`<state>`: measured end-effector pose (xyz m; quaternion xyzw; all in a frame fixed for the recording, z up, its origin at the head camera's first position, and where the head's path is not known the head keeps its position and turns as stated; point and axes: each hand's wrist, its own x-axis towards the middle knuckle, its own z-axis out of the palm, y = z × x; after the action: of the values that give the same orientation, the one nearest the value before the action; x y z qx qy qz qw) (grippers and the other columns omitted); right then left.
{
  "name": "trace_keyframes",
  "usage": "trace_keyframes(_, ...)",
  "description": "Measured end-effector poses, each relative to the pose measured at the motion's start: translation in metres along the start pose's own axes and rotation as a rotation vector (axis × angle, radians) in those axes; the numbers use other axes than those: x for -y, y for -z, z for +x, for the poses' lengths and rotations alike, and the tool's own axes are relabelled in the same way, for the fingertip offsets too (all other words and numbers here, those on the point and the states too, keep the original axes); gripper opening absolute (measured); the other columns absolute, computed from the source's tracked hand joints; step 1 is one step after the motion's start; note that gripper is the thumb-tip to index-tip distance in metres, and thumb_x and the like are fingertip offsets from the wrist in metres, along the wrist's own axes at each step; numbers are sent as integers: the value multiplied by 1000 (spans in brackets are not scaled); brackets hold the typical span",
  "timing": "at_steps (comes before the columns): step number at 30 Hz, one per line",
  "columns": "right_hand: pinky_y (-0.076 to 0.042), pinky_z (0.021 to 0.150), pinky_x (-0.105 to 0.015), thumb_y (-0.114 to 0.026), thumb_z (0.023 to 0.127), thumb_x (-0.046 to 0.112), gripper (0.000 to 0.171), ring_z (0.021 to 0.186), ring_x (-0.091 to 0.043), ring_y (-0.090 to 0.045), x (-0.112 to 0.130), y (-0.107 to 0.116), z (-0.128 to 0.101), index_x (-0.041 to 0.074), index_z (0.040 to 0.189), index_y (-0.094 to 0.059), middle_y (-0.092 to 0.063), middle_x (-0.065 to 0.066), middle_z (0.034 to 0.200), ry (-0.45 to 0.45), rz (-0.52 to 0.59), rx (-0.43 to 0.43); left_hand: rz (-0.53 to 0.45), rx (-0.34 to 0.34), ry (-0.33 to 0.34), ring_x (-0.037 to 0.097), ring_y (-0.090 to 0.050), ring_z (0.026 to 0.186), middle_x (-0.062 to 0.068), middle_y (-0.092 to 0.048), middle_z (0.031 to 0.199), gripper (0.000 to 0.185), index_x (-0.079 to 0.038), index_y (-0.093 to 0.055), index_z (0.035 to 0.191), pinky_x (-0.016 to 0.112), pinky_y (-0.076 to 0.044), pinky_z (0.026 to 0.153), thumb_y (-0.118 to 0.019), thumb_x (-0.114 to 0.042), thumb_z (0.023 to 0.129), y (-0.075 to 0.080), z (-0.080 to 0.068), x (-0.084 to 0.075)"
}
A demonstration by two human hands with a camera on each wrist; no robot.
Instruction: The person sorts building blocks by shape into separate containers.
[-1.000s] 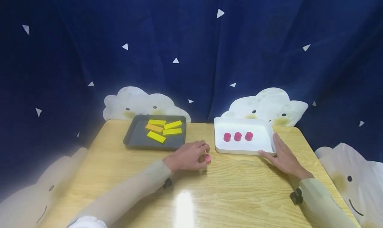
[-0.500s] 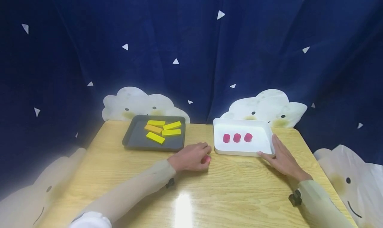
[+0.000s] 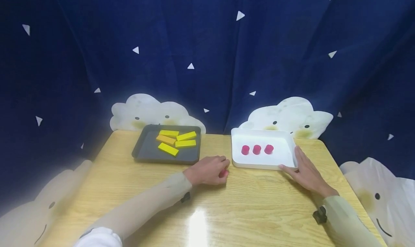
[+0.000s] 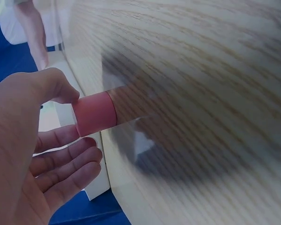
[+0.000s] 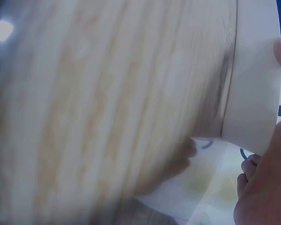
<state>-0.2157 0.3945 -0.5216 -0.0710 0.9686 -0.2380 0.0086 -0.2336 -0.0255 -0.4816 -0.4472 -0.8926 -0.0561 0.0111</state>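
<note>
While the left hand [image 3: 207, 170] sits on the desk [image 3: 246, 211] just in front of the gap between the two trays, its thumb and fingers [image 4: 61, 138] pinch a pink cylinder [image 4: 94, 113], which the left wrist view shows low over the wood, though contact cannot be told. That looks like the pick-up step: one piece in the grip, not yet in a tray. Over on the other side, the right hand [image 3: 306, 173] lies flat with fingers straight along the near right corner of the white tray [image 3: 285, 162], seemingly steadying it. Three matching pink cylinders [image 3: 257, 149] stand in a row inside; the dark tray [image 3: 146, 154] to the left holds yellow blocks [image 3: 176, 141]. Judging by colour, the next move calls for a lift clear of the white rim and a short carry rightward, setting the piece down beside the row without knocking it.
</note>
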Motion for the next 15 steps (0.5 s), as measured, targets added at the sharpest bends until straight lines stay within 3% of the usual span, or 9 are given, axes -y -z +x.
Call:
trace_keyframes(8, -14, 122, -80, -61, 101, 66, 117, 161, -54, -5, -2, 0, 1, 9, 169, 16, 11, -22, 178, -7, 4, 13, -7, -13, -19, 8, -49, 68, -8, -50, 78, 15, -20, -54, 89, 19, -41, 57, -65, -25, 98, -1, -3, -1)
trace_keyframes(15, -13, 122, -81, -61, 101, 67, 118, 162, -53, -1, -2, -1, 0, 11, 169, 18, 15, -19, 178, -12, 19, 27, -12, 30, -26, 9, -48, 69, -8, -49, 78, 15, -20, -54, 88, 20, -41, 60, -67, -23, 96, 2, -11, -6)
